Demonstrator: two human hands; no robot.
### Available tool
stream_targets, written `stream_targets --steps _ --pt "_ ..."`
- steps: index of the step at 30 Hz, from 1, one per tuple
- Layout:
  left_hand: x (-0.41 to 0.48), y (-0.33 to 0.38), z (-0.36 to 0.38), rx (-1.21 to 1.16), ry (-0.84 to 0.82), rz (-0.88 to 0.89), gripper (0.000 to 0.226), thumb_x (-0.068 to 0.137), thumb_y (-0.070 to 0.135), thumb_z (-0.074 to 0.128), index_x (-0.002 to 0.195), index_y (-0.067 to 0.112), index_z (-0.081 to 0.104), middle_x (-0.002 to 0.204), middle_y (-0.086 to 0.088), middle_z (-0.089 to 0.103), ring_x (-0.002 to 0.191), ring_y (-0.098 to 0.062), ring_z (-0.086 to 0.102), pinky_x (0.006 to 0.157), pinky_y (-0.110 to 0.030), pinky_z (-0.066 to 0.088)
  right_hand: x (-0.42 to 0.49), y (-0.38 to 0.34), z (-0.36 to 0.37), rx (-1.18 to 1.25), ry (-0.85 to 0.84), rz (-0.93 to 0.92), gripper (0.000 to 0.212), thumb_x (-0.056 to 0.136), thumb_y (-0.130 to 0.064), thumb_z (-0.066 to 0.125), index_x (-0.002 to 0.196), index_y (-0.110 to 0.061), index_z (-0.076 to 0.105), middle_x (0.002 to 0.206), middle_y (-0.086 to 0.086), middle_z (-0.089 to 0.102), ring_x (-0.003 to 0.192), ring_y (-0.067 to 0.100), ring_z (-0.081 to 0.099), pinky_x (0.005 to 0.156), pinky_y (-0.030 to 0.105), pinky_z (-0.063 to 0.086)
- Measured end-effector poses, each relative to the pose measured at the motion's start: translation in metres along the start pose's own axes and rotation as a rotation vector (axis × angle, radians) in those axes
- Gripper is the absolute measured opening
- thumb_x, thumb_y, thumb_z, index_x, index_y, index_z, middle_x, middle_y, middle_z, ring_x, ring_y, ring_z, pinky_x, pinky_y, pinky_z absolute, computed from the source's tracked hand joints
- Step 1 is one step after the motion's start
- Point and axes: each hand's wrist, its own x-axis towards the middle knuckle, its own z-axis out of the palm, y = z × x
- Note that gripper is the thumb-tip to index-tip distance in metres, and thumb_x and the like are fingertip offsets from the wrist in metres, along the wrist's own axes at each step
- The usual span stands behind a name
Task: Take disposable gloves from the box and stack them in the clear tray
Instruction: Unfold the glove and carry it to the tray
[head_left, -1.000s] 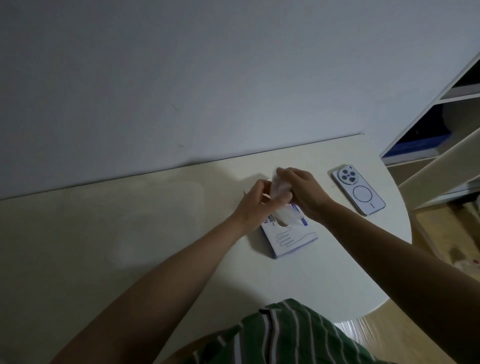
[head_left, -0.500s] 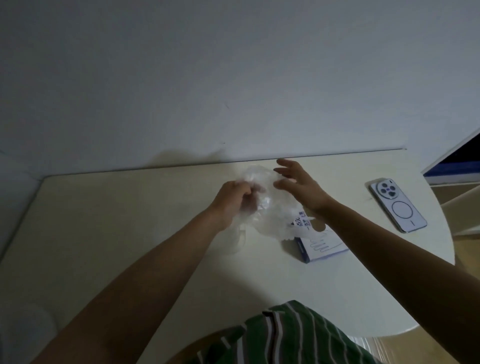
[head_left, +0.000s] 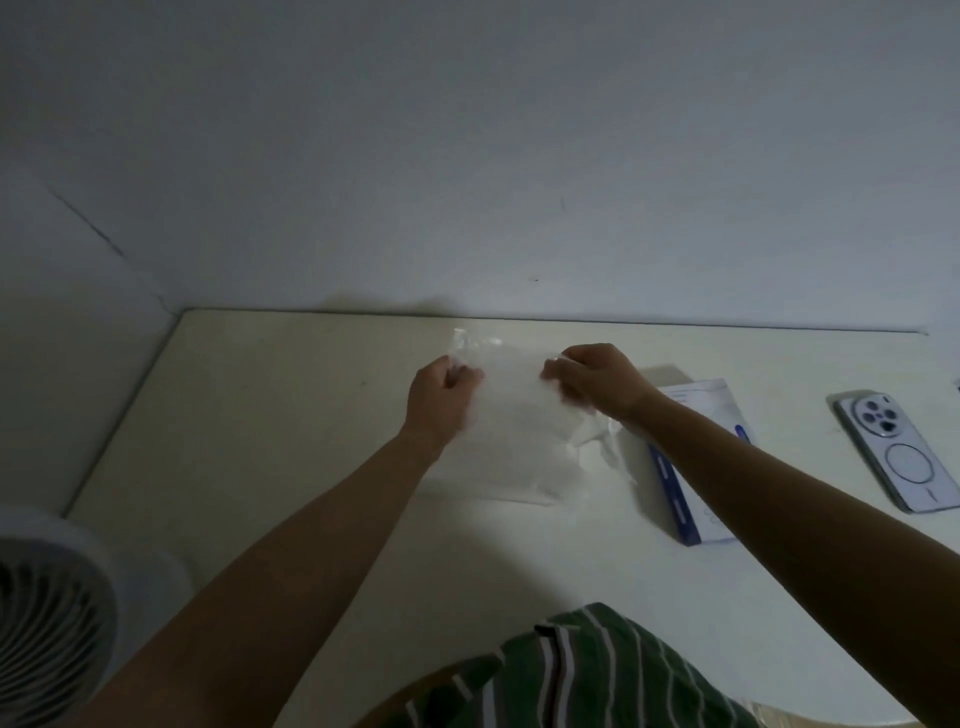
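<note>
Midway through laying one down, by the look of it: holding a thin, see-through glove (head_left: 524, 421) stretched low over the table (head_left: 270, 415), already out of the box (head_left: 698, 397) and not yet let go. Pinching its left edge with the curled fingers of the left hand (head_left: 441, 397), and its right edge the same way with the right hand (head_left: 597, 382). Hanging down toward the near side, crumpled at the near right corner, just beside the box.

Cannot make out the clear tray for certain. Only a faint glint by the far edge of the glove, possibly a rim, possibly a fold of plastic. Hard to say, then, whether held over the tray or over bare table.

Next, probably: lower flat, smooth the crumpled corner, release both pinches together, then reach right to the box. Calls for a light touch, given film thin enough to cling to skin and lift on release.

As for room: little to spare on the far side, with the wall right behind the table edge. Open tabletop to the left and near. To the right, the box just beside, partly hidden under the right forearm, then a phone (head_left: 904, 452) well apart from both hands. Off the table at near left, a fan (head_left: 47, 623), away from both arms and liable, if running, to stir loose gloves.
</note>
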Motion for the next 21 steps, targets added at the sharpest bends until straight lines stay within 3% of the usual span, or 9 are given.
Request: stream_targets --steps 3,5,8,10,12,14,16,18,21 --pt "0.001 -0.005 -0.006 -0.007 -0.006 -0.046 0.040 0.091 0.024 0.065 0.062 0.018 0.037 0.057 0.002 0.037 0.057 -0.017 0.035 0.058 -0.032 0.031 0.003 -0.003 0.010 0.025 -0.001 -0.014 0.016 0.089 -0.022 0.069 0.093 -0.006 0.070 0.068 0.003 0.066 0.051 0.011 0.055 0.048 0.020 0.043" --pt "0.001 -0.005 -0.006 -0.013 -0.010 -0.056 0.037 0.090 0.027 0.065 0.063 0.018 0.042 0.057 0.004 0.041 0.056 -0.016 0.038 0.058 -0.032 0.033 0.005 -0.003 0.012 0.026 -0.008 -0.030 0.019 0.086 -0.019 0.073 0.102 -0.010 0.068 0.074 0.004 0.067 0.055 0.014 0.059 0.048 0.019 0.045" --pt "0.002 -0.005 -0.002 0.083 -0.010 -0.061 0.035 0.093 0.028 0.061 0.067 0.015 0.042 0.064 -0.003 0.046 0.063 -0.020 0.043 0.061 -0.035 0.037 0.005 -0.002 0.012 -0.081 0.024 -0.075 0.022 0.083 -0.016 0.074 0.104 -0.009 0.069 0.080 0.008 0.068 0.065 0.015 0.060 0.061 0.026 0.048" --pt "0.006 -0.007 -0.002 0.246 0.005 -0.072 0.030 0.096 0.024 0.053 0.071 0.011 0.042 0.073 -0.013 0.050 0.069 -0.023 0.047 0.064 -0.042 0.044 0.003 -0.003 0.015 -0.175 0.143 -0.164 0.031 0.080 -0.014 0.076 0.110 -0.013 0.067 0.096 0.007 0.065 0.082 0.014 0.058 0.074 0.027 0.046" --pt "0.007 -0.011 -0.007 0.428 0.025 -0.081 0.023 0.098 0.021 0.046 0.082 0.005 0.050 0.083 -0.018 0.057 0.077 -0.029 0.055 0.071 -0.040 0.045 -0.001 -0.010 0.020 -0.270 0.294 -0.308 0.038 0.079 -0.014 0.077 0.115 -0.013 0.064 0.110 0.005 0.058 0.096 0.015 0.053 0.084 0.027 0.043" --pt "0.008 -0.016 -0.013 0.550 0.028 -0.091 0.025 0.099 0.020 0.042 0.097 0.000 0.056 0.097 -0.020 0.064 0.091 -0.034 0.061 0.079 -0.039 0.048 -0.005 -0.019 0.028 -0.298 0.387 -0.473 0.031 0.078 -0.013 0.075 0.107 -0.014 0.066 0.105 0.003 0.058 0.092 0.015 0.053 0.082 0.028 0.043" --pt "0.009 -0.020 -0.016 0.598 0.017 -0.111 0.025 0.099 0.019 0.040 0.104 0.001 0.057 0.105 -0.019 0.065 0.096 -0.035 0.062 0.083 -0.041 0.051 -0.008 -0.026 0.038 -0.253 0.284 -0.544 0.017 0.080 -0.011 0.071 0.094 -0.018 0.068 0.087 -0.004 0.061 0.074 0.008 0.055 0.071 0.023 0.045" --pt "0.008 -0.022 -0.018 0.622 0.005 -0.128 0.025 0.099 0.017 0.038 0.106 0.003 0.057 0.106 -0.017 0.064 0.094 -0.036 0.063 0.082 -0.043 0.054 -0.008 -0.027 0.049 -0.307 0.063 -0.487 0.013 0.084 -0.011 0.066 0.090 -0.023 0.070 0.078 -0.011 0.060 0.065 0.007 0.056 0.064 0.019 0.046" --pt "0.008 -0.023 -0.020 0.657 0.006 -0.133 0.024 0.099 0.014 0.037 0.108 0.003 0.057 0.108 -0.015 0.064 0.095 -0.035 0.063 0.082 -0.041 0.055 -0.005 -0.013 0.064 -0.467 -0.137 -0.311 0.020 0.090 -0.010 0.060 0.104 -0.020 0.071 0.091 -0.006 0.063 0.072 0.005 0.057 0.073 0.022 0.049"
